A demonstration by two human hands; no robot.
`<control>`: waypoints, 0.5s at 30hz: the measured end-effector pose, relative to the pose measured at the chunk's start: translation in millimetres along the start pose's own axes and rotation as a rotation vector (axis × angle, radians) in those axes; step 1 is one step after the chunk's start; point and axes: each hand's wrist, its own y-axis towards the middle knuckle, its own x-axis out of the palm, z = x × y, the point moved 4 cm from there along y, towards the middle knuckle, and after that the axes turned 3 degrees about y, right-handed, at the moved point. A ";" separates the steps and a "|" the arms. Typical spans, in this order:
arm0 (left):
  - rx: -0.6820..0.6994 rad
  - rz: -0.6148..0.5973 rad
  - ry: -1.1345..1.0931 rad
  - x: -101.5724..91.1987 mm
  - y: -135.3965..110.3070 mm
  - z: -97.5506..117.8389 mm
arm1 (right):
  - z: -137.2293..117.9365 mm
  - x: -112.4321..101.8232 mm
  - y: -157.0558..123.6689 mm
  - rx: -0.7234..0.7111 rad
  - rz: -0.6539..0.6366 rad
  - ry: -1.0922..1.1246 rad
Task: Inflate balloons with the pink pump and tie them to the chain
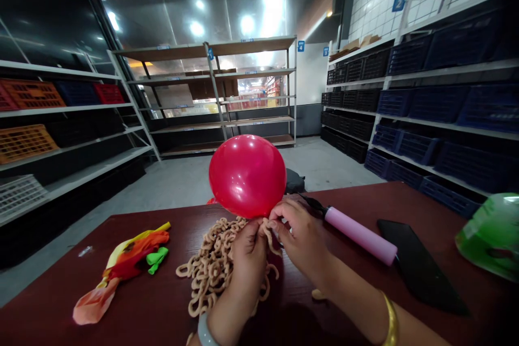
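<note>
An inflated red balloon point(248, 175) stands over the table, its neck end down between my hands. My left hand point(248, 248) is closed in a pinch at the balloon's neck, under the round body. Close beside it, my right hand point(304, 235) pinches a beige fuzzy cord point(267, 232) that hangs between both hands at the neck. The neck itself is mostly hidden by my fingers. Below and to the left lies a heap of beige fuzzy cord loops point(211, 265), partly behind my left hand and wrist.
On the dark red table point(162, 292) lie limp coloured balloons point(130, 259), a pink balloon pump point(360, 235) and a flat black object point(421, 265). A green translucent container point(492, 235) is at the right edge. Shelves with blue crates point(421, 102) and orange crates point(32, 93) stand beyond.
</note>
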 end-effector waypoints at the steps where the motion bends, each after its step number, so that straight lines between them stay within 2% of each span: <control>1: -0.003 0.004 0.011 0.5 -0.3 0.9 | 1.0 0.3 -1.3 0.008 0.033 0.000; 3: -0.007 0.006 0.035 2.1 -1.0 3.4 | 4.2 -0.1 -2.8 0.048 0.101 0.013; 6: -0.002 -0.051 0.028 6.7 -1.9 6.7 | 13.0 -1.3 -2.7 0.197 0.180 0.114; 8: 0.000 -0.089 0.007 8.6 -1.9 6.9 | 20.5 0.9 -1.9 0.326 0.169 0.269; 10: -0.001 -0.076 0.008 6.8 -0.8 5.1 | 26.5 5.3 -1.0 0.418 0.105 0.432; 12: -0.004 -0.038 0.041 2.5 1.7 1.8 | 29.4 6.7 0.5 0.417 0.047 0.469; 15: 0.022 -0.010 0.111 -3.2 5.9 -1.5 | 28.9 2.1 3.2 0.305 0.020 0.301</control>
